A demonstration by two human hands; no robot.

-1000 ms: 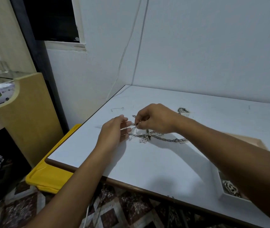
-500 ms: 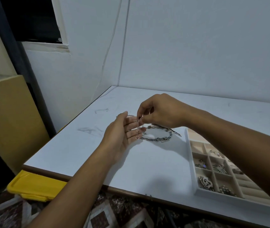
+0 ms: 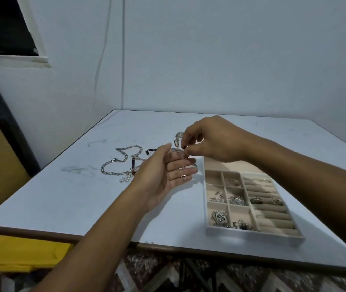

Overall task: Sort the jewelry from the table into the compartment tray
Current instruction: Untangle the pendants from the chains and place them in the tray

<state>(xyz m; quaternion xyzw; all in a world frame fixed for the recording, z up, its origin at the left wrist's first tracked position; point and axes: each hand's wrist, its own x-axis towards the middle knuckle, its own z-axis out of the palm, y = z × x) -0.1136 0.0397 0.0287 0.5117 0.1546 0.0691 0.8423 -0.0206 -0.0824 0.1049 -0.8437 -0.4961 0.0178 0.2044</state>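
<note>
Right hand point(image 3: 212, 140) pinches a heart-pendant chain point(image 3: 183, 177) dangling against the spread left hand point(image 3: 163, 175); compartment tray point(image 3: 252, 233) at four o'clock.

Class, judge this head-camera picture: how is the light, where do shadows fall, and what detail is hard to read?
Head view: soft even light, no glare; faint shadows on the table beneath both arms; the thin chain pinched by the right hand over the open left hand barely resolves, though its heart charm reads.
</note>
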